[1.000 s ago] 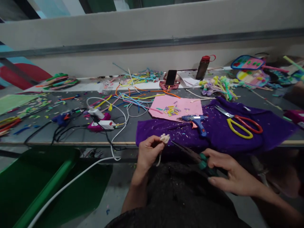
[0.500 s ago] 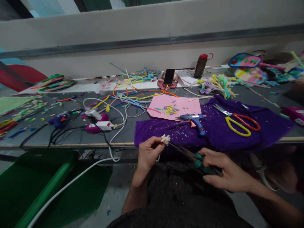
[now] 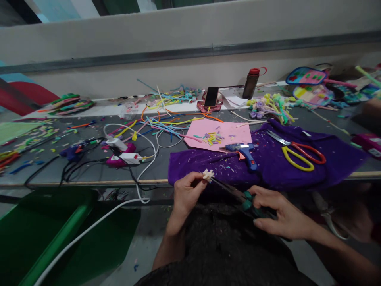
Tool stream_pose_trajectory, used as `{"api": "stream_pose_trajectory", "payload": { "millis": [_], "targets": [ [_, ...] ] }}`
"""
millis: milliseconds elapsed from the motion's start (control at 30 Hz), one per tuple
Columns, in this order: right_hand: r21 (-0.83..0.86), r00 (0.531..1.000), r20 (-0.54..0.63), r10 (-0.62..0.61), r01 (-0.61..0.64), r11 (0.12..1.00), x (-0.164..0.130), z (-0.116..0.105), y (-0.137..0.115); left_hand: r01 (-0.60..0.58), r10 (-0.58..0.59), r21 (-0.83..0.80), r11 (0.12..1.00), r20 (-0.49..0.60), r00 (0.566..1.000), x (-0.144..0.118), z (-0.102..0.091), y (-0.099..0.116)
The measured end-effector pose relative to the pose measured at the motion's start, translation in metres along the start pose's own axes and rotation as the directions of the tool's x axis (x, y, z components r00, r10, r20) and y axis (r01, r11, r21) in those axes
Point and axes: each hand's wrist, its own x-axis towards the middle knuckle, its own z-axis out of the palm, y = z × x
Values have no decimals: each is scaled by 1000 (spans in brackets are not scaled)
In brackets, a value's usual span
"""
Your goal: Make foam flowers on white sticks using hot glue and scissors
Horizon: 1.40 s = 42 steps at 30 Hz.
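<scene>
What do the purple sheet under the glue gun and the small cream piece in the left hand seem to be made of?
The purple sheet looks like soft matte fabric, maybe felt: it drapes limply over the table edge and catches scraps. The cream piece, pinched by the left hand, looks fuzzy, possibly pipe cleaner; too small to be sure.

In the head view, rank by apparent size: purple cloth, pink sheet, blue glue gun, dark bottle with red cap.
1. Purple cloth, by far the largest.
2. Pink sheet.
3 and 4. Blue glue gun and dark bottle with red cap look about alike; the bottle stands farther from the camera, so I leave them unranked.
</scene>
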Motion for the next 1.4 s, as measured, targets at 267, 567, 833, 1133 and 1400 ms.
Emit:
{"api": "stream_pose_trajectory", "payload": {
  "millis": [267,567,833,1133,1400],
  "targets": [
    [28,1000,11,12,-13,1000,0,1,2,-110,115,118,987,-33,993,-1,0,1],
    [-47,999,32,44,-43,998,-1,1,4,-208,226,218,953,-60,972,-1,0,-1],
    [135,988,124,95,-112,985,1,-8,2,-271,291,217,938,-65,954,1,0,-6],
    [335,967,223,123,-194,922,7,-19,12,-278,292,251,927,-20,956,1,0,-7],
    [299,969,225,99,-166,940,13,-24,13,-119,128,162,980,-45,991,3,0,-4]
  ]
}}
